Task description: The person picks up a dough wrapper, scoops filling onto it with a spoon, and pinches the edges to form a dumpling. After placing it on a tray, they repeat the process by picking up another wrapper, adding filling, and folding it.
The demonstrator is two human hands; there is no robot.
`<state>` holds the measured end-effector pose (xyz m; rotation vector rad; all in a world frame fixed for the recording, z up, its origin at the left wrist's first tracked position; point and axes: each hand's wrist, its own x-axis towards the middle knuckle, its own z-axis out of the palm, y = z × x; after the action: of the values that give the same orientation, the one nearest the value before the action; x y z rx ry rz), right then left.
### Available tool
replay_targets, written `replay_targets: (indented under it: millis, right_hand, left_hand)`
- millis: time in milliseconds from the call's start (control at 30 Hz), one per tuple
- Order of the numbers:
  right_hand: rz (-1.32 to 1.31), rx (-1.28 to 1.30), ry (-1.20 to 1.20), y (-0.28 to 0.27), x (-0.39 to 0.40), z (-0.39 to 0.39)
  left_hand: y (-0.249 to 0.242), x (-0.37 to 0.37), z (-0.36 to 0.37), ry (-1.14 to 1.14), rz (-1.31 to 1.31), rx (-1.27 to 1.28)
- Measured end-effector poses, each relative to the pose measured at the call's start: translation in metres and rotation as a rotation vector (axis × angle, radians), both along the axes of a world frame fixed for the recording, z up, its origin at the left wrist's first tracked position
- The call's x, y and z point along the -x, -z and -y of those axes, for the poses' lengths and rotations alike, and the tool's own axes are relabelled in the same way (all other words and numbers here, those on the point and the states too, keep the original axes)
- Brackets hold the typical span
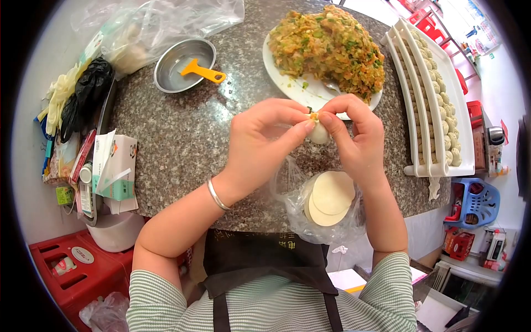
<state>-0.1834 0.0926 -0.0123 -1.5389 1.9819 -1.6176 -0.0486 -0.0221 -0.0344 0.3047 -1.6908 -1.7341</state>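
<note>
Between my two hands a small dumpling (318, 134) hangs, its pale wrapper gathered upward with a bit of orange filling at the top. My left hand (271, 130) pinches its rim from the left, thumb and fingers together. From the other side my right hand (354, 130) pinches the same rim. Just beyond the hands is a white plate (287, 86) heaped with chopped orange-and-green filling (332, 47); a spoon (332, 86) lies partly buried in it. Below the hands, round dough wrappers (333, 193) sit stacked on a clear plastic bag (332, 232).
A metal bowl (166, 72) with a yellow-handled scraper (202, 71) stands at the back left. Stacked white trays (464, 105) hold rows of finished dumplings (445, 110) on the right. A tissue box (119, 171) and black bag (86, 97) are left. Plastic bags (166, 27) lie behind.
</note>
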Motion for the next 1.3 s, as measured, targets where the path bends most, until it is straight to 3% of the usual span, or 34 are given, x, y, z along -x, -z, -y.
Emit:
replay_targets:
  millis: [100, 167, 267, 433, 500, 700, 833, 900, 1000, 1067, 1200, 1300]
  right_hand:
    - [-0.008, -0.054, -0.064, -0.005, 0.000, -0.002]
    - [-0.007, -0.071, -0.054, -0.004, -0.001, -0.002]
    - [0.050, -0.078, -0.018, -0.002, -0.004, -0.003]
    - [0.206, -0.157, -0.021, -0.004, 0.001, -0.003]
    - [-0.002, -0.131, -0.037, -0.006, 0.001, -0.001]
    - [-0.025, -0.104, 0.008, -0.003, -0.003, -0.001]
    - [-0.156, -0.045, -0.012, -0.005, -0.005, 0.001]
    - [-0.100, -0.099, 0.004, -0.004, -0.006, -0.001]
    - [-0.067, -0.096, 0.046, -0.002, -0.006, -0.001]
    - [0.022, -0.097, 0.038, -0.001, -0.007, -0.001]
    - [0.186, -0.140, -0.033, 0.002, 0.000, -0.002]
    - [0.085, -0.183, -0.049, -0.006, -0.004, -0.001]
  left_hand:
    - [-0.003, 0.000, -0.002, 0.002, -0.009, -0.130]
    - [-0.013, -0.001, -0.005, -0.078, 0.081, 0.022]
    - [-0.004, 0.001, -0.001, -0.073, 0.007, 0.176]
    - [0.003, 0.003, 0.003, -0.022, 0.004, 0.070]
    - [0.004, 0.003, 0.003, 0.001, 0.014, 0.044]
    - [0.004, 0.004, 0.000, -0.037, -0.019, 0.111]
    - [-0.002, 0.002, -0.004, -0.064, 0.019, -0.002]
    - [-0.005, 0.001, -0.005, -0.073, 0.042, -0.032]
    - [-0.002, 0.002, 0.001, -0.033, -0.010, 0.191]
    - [0.007, 0.003, 0.004, 0.038, 0.048, -0.038]
    - [0.002, 0.001, 0.003, 0.042, 0.093, -0.072]
    - [0.002, 0.001, 0.003, 0.027, 0.055, -0.013]
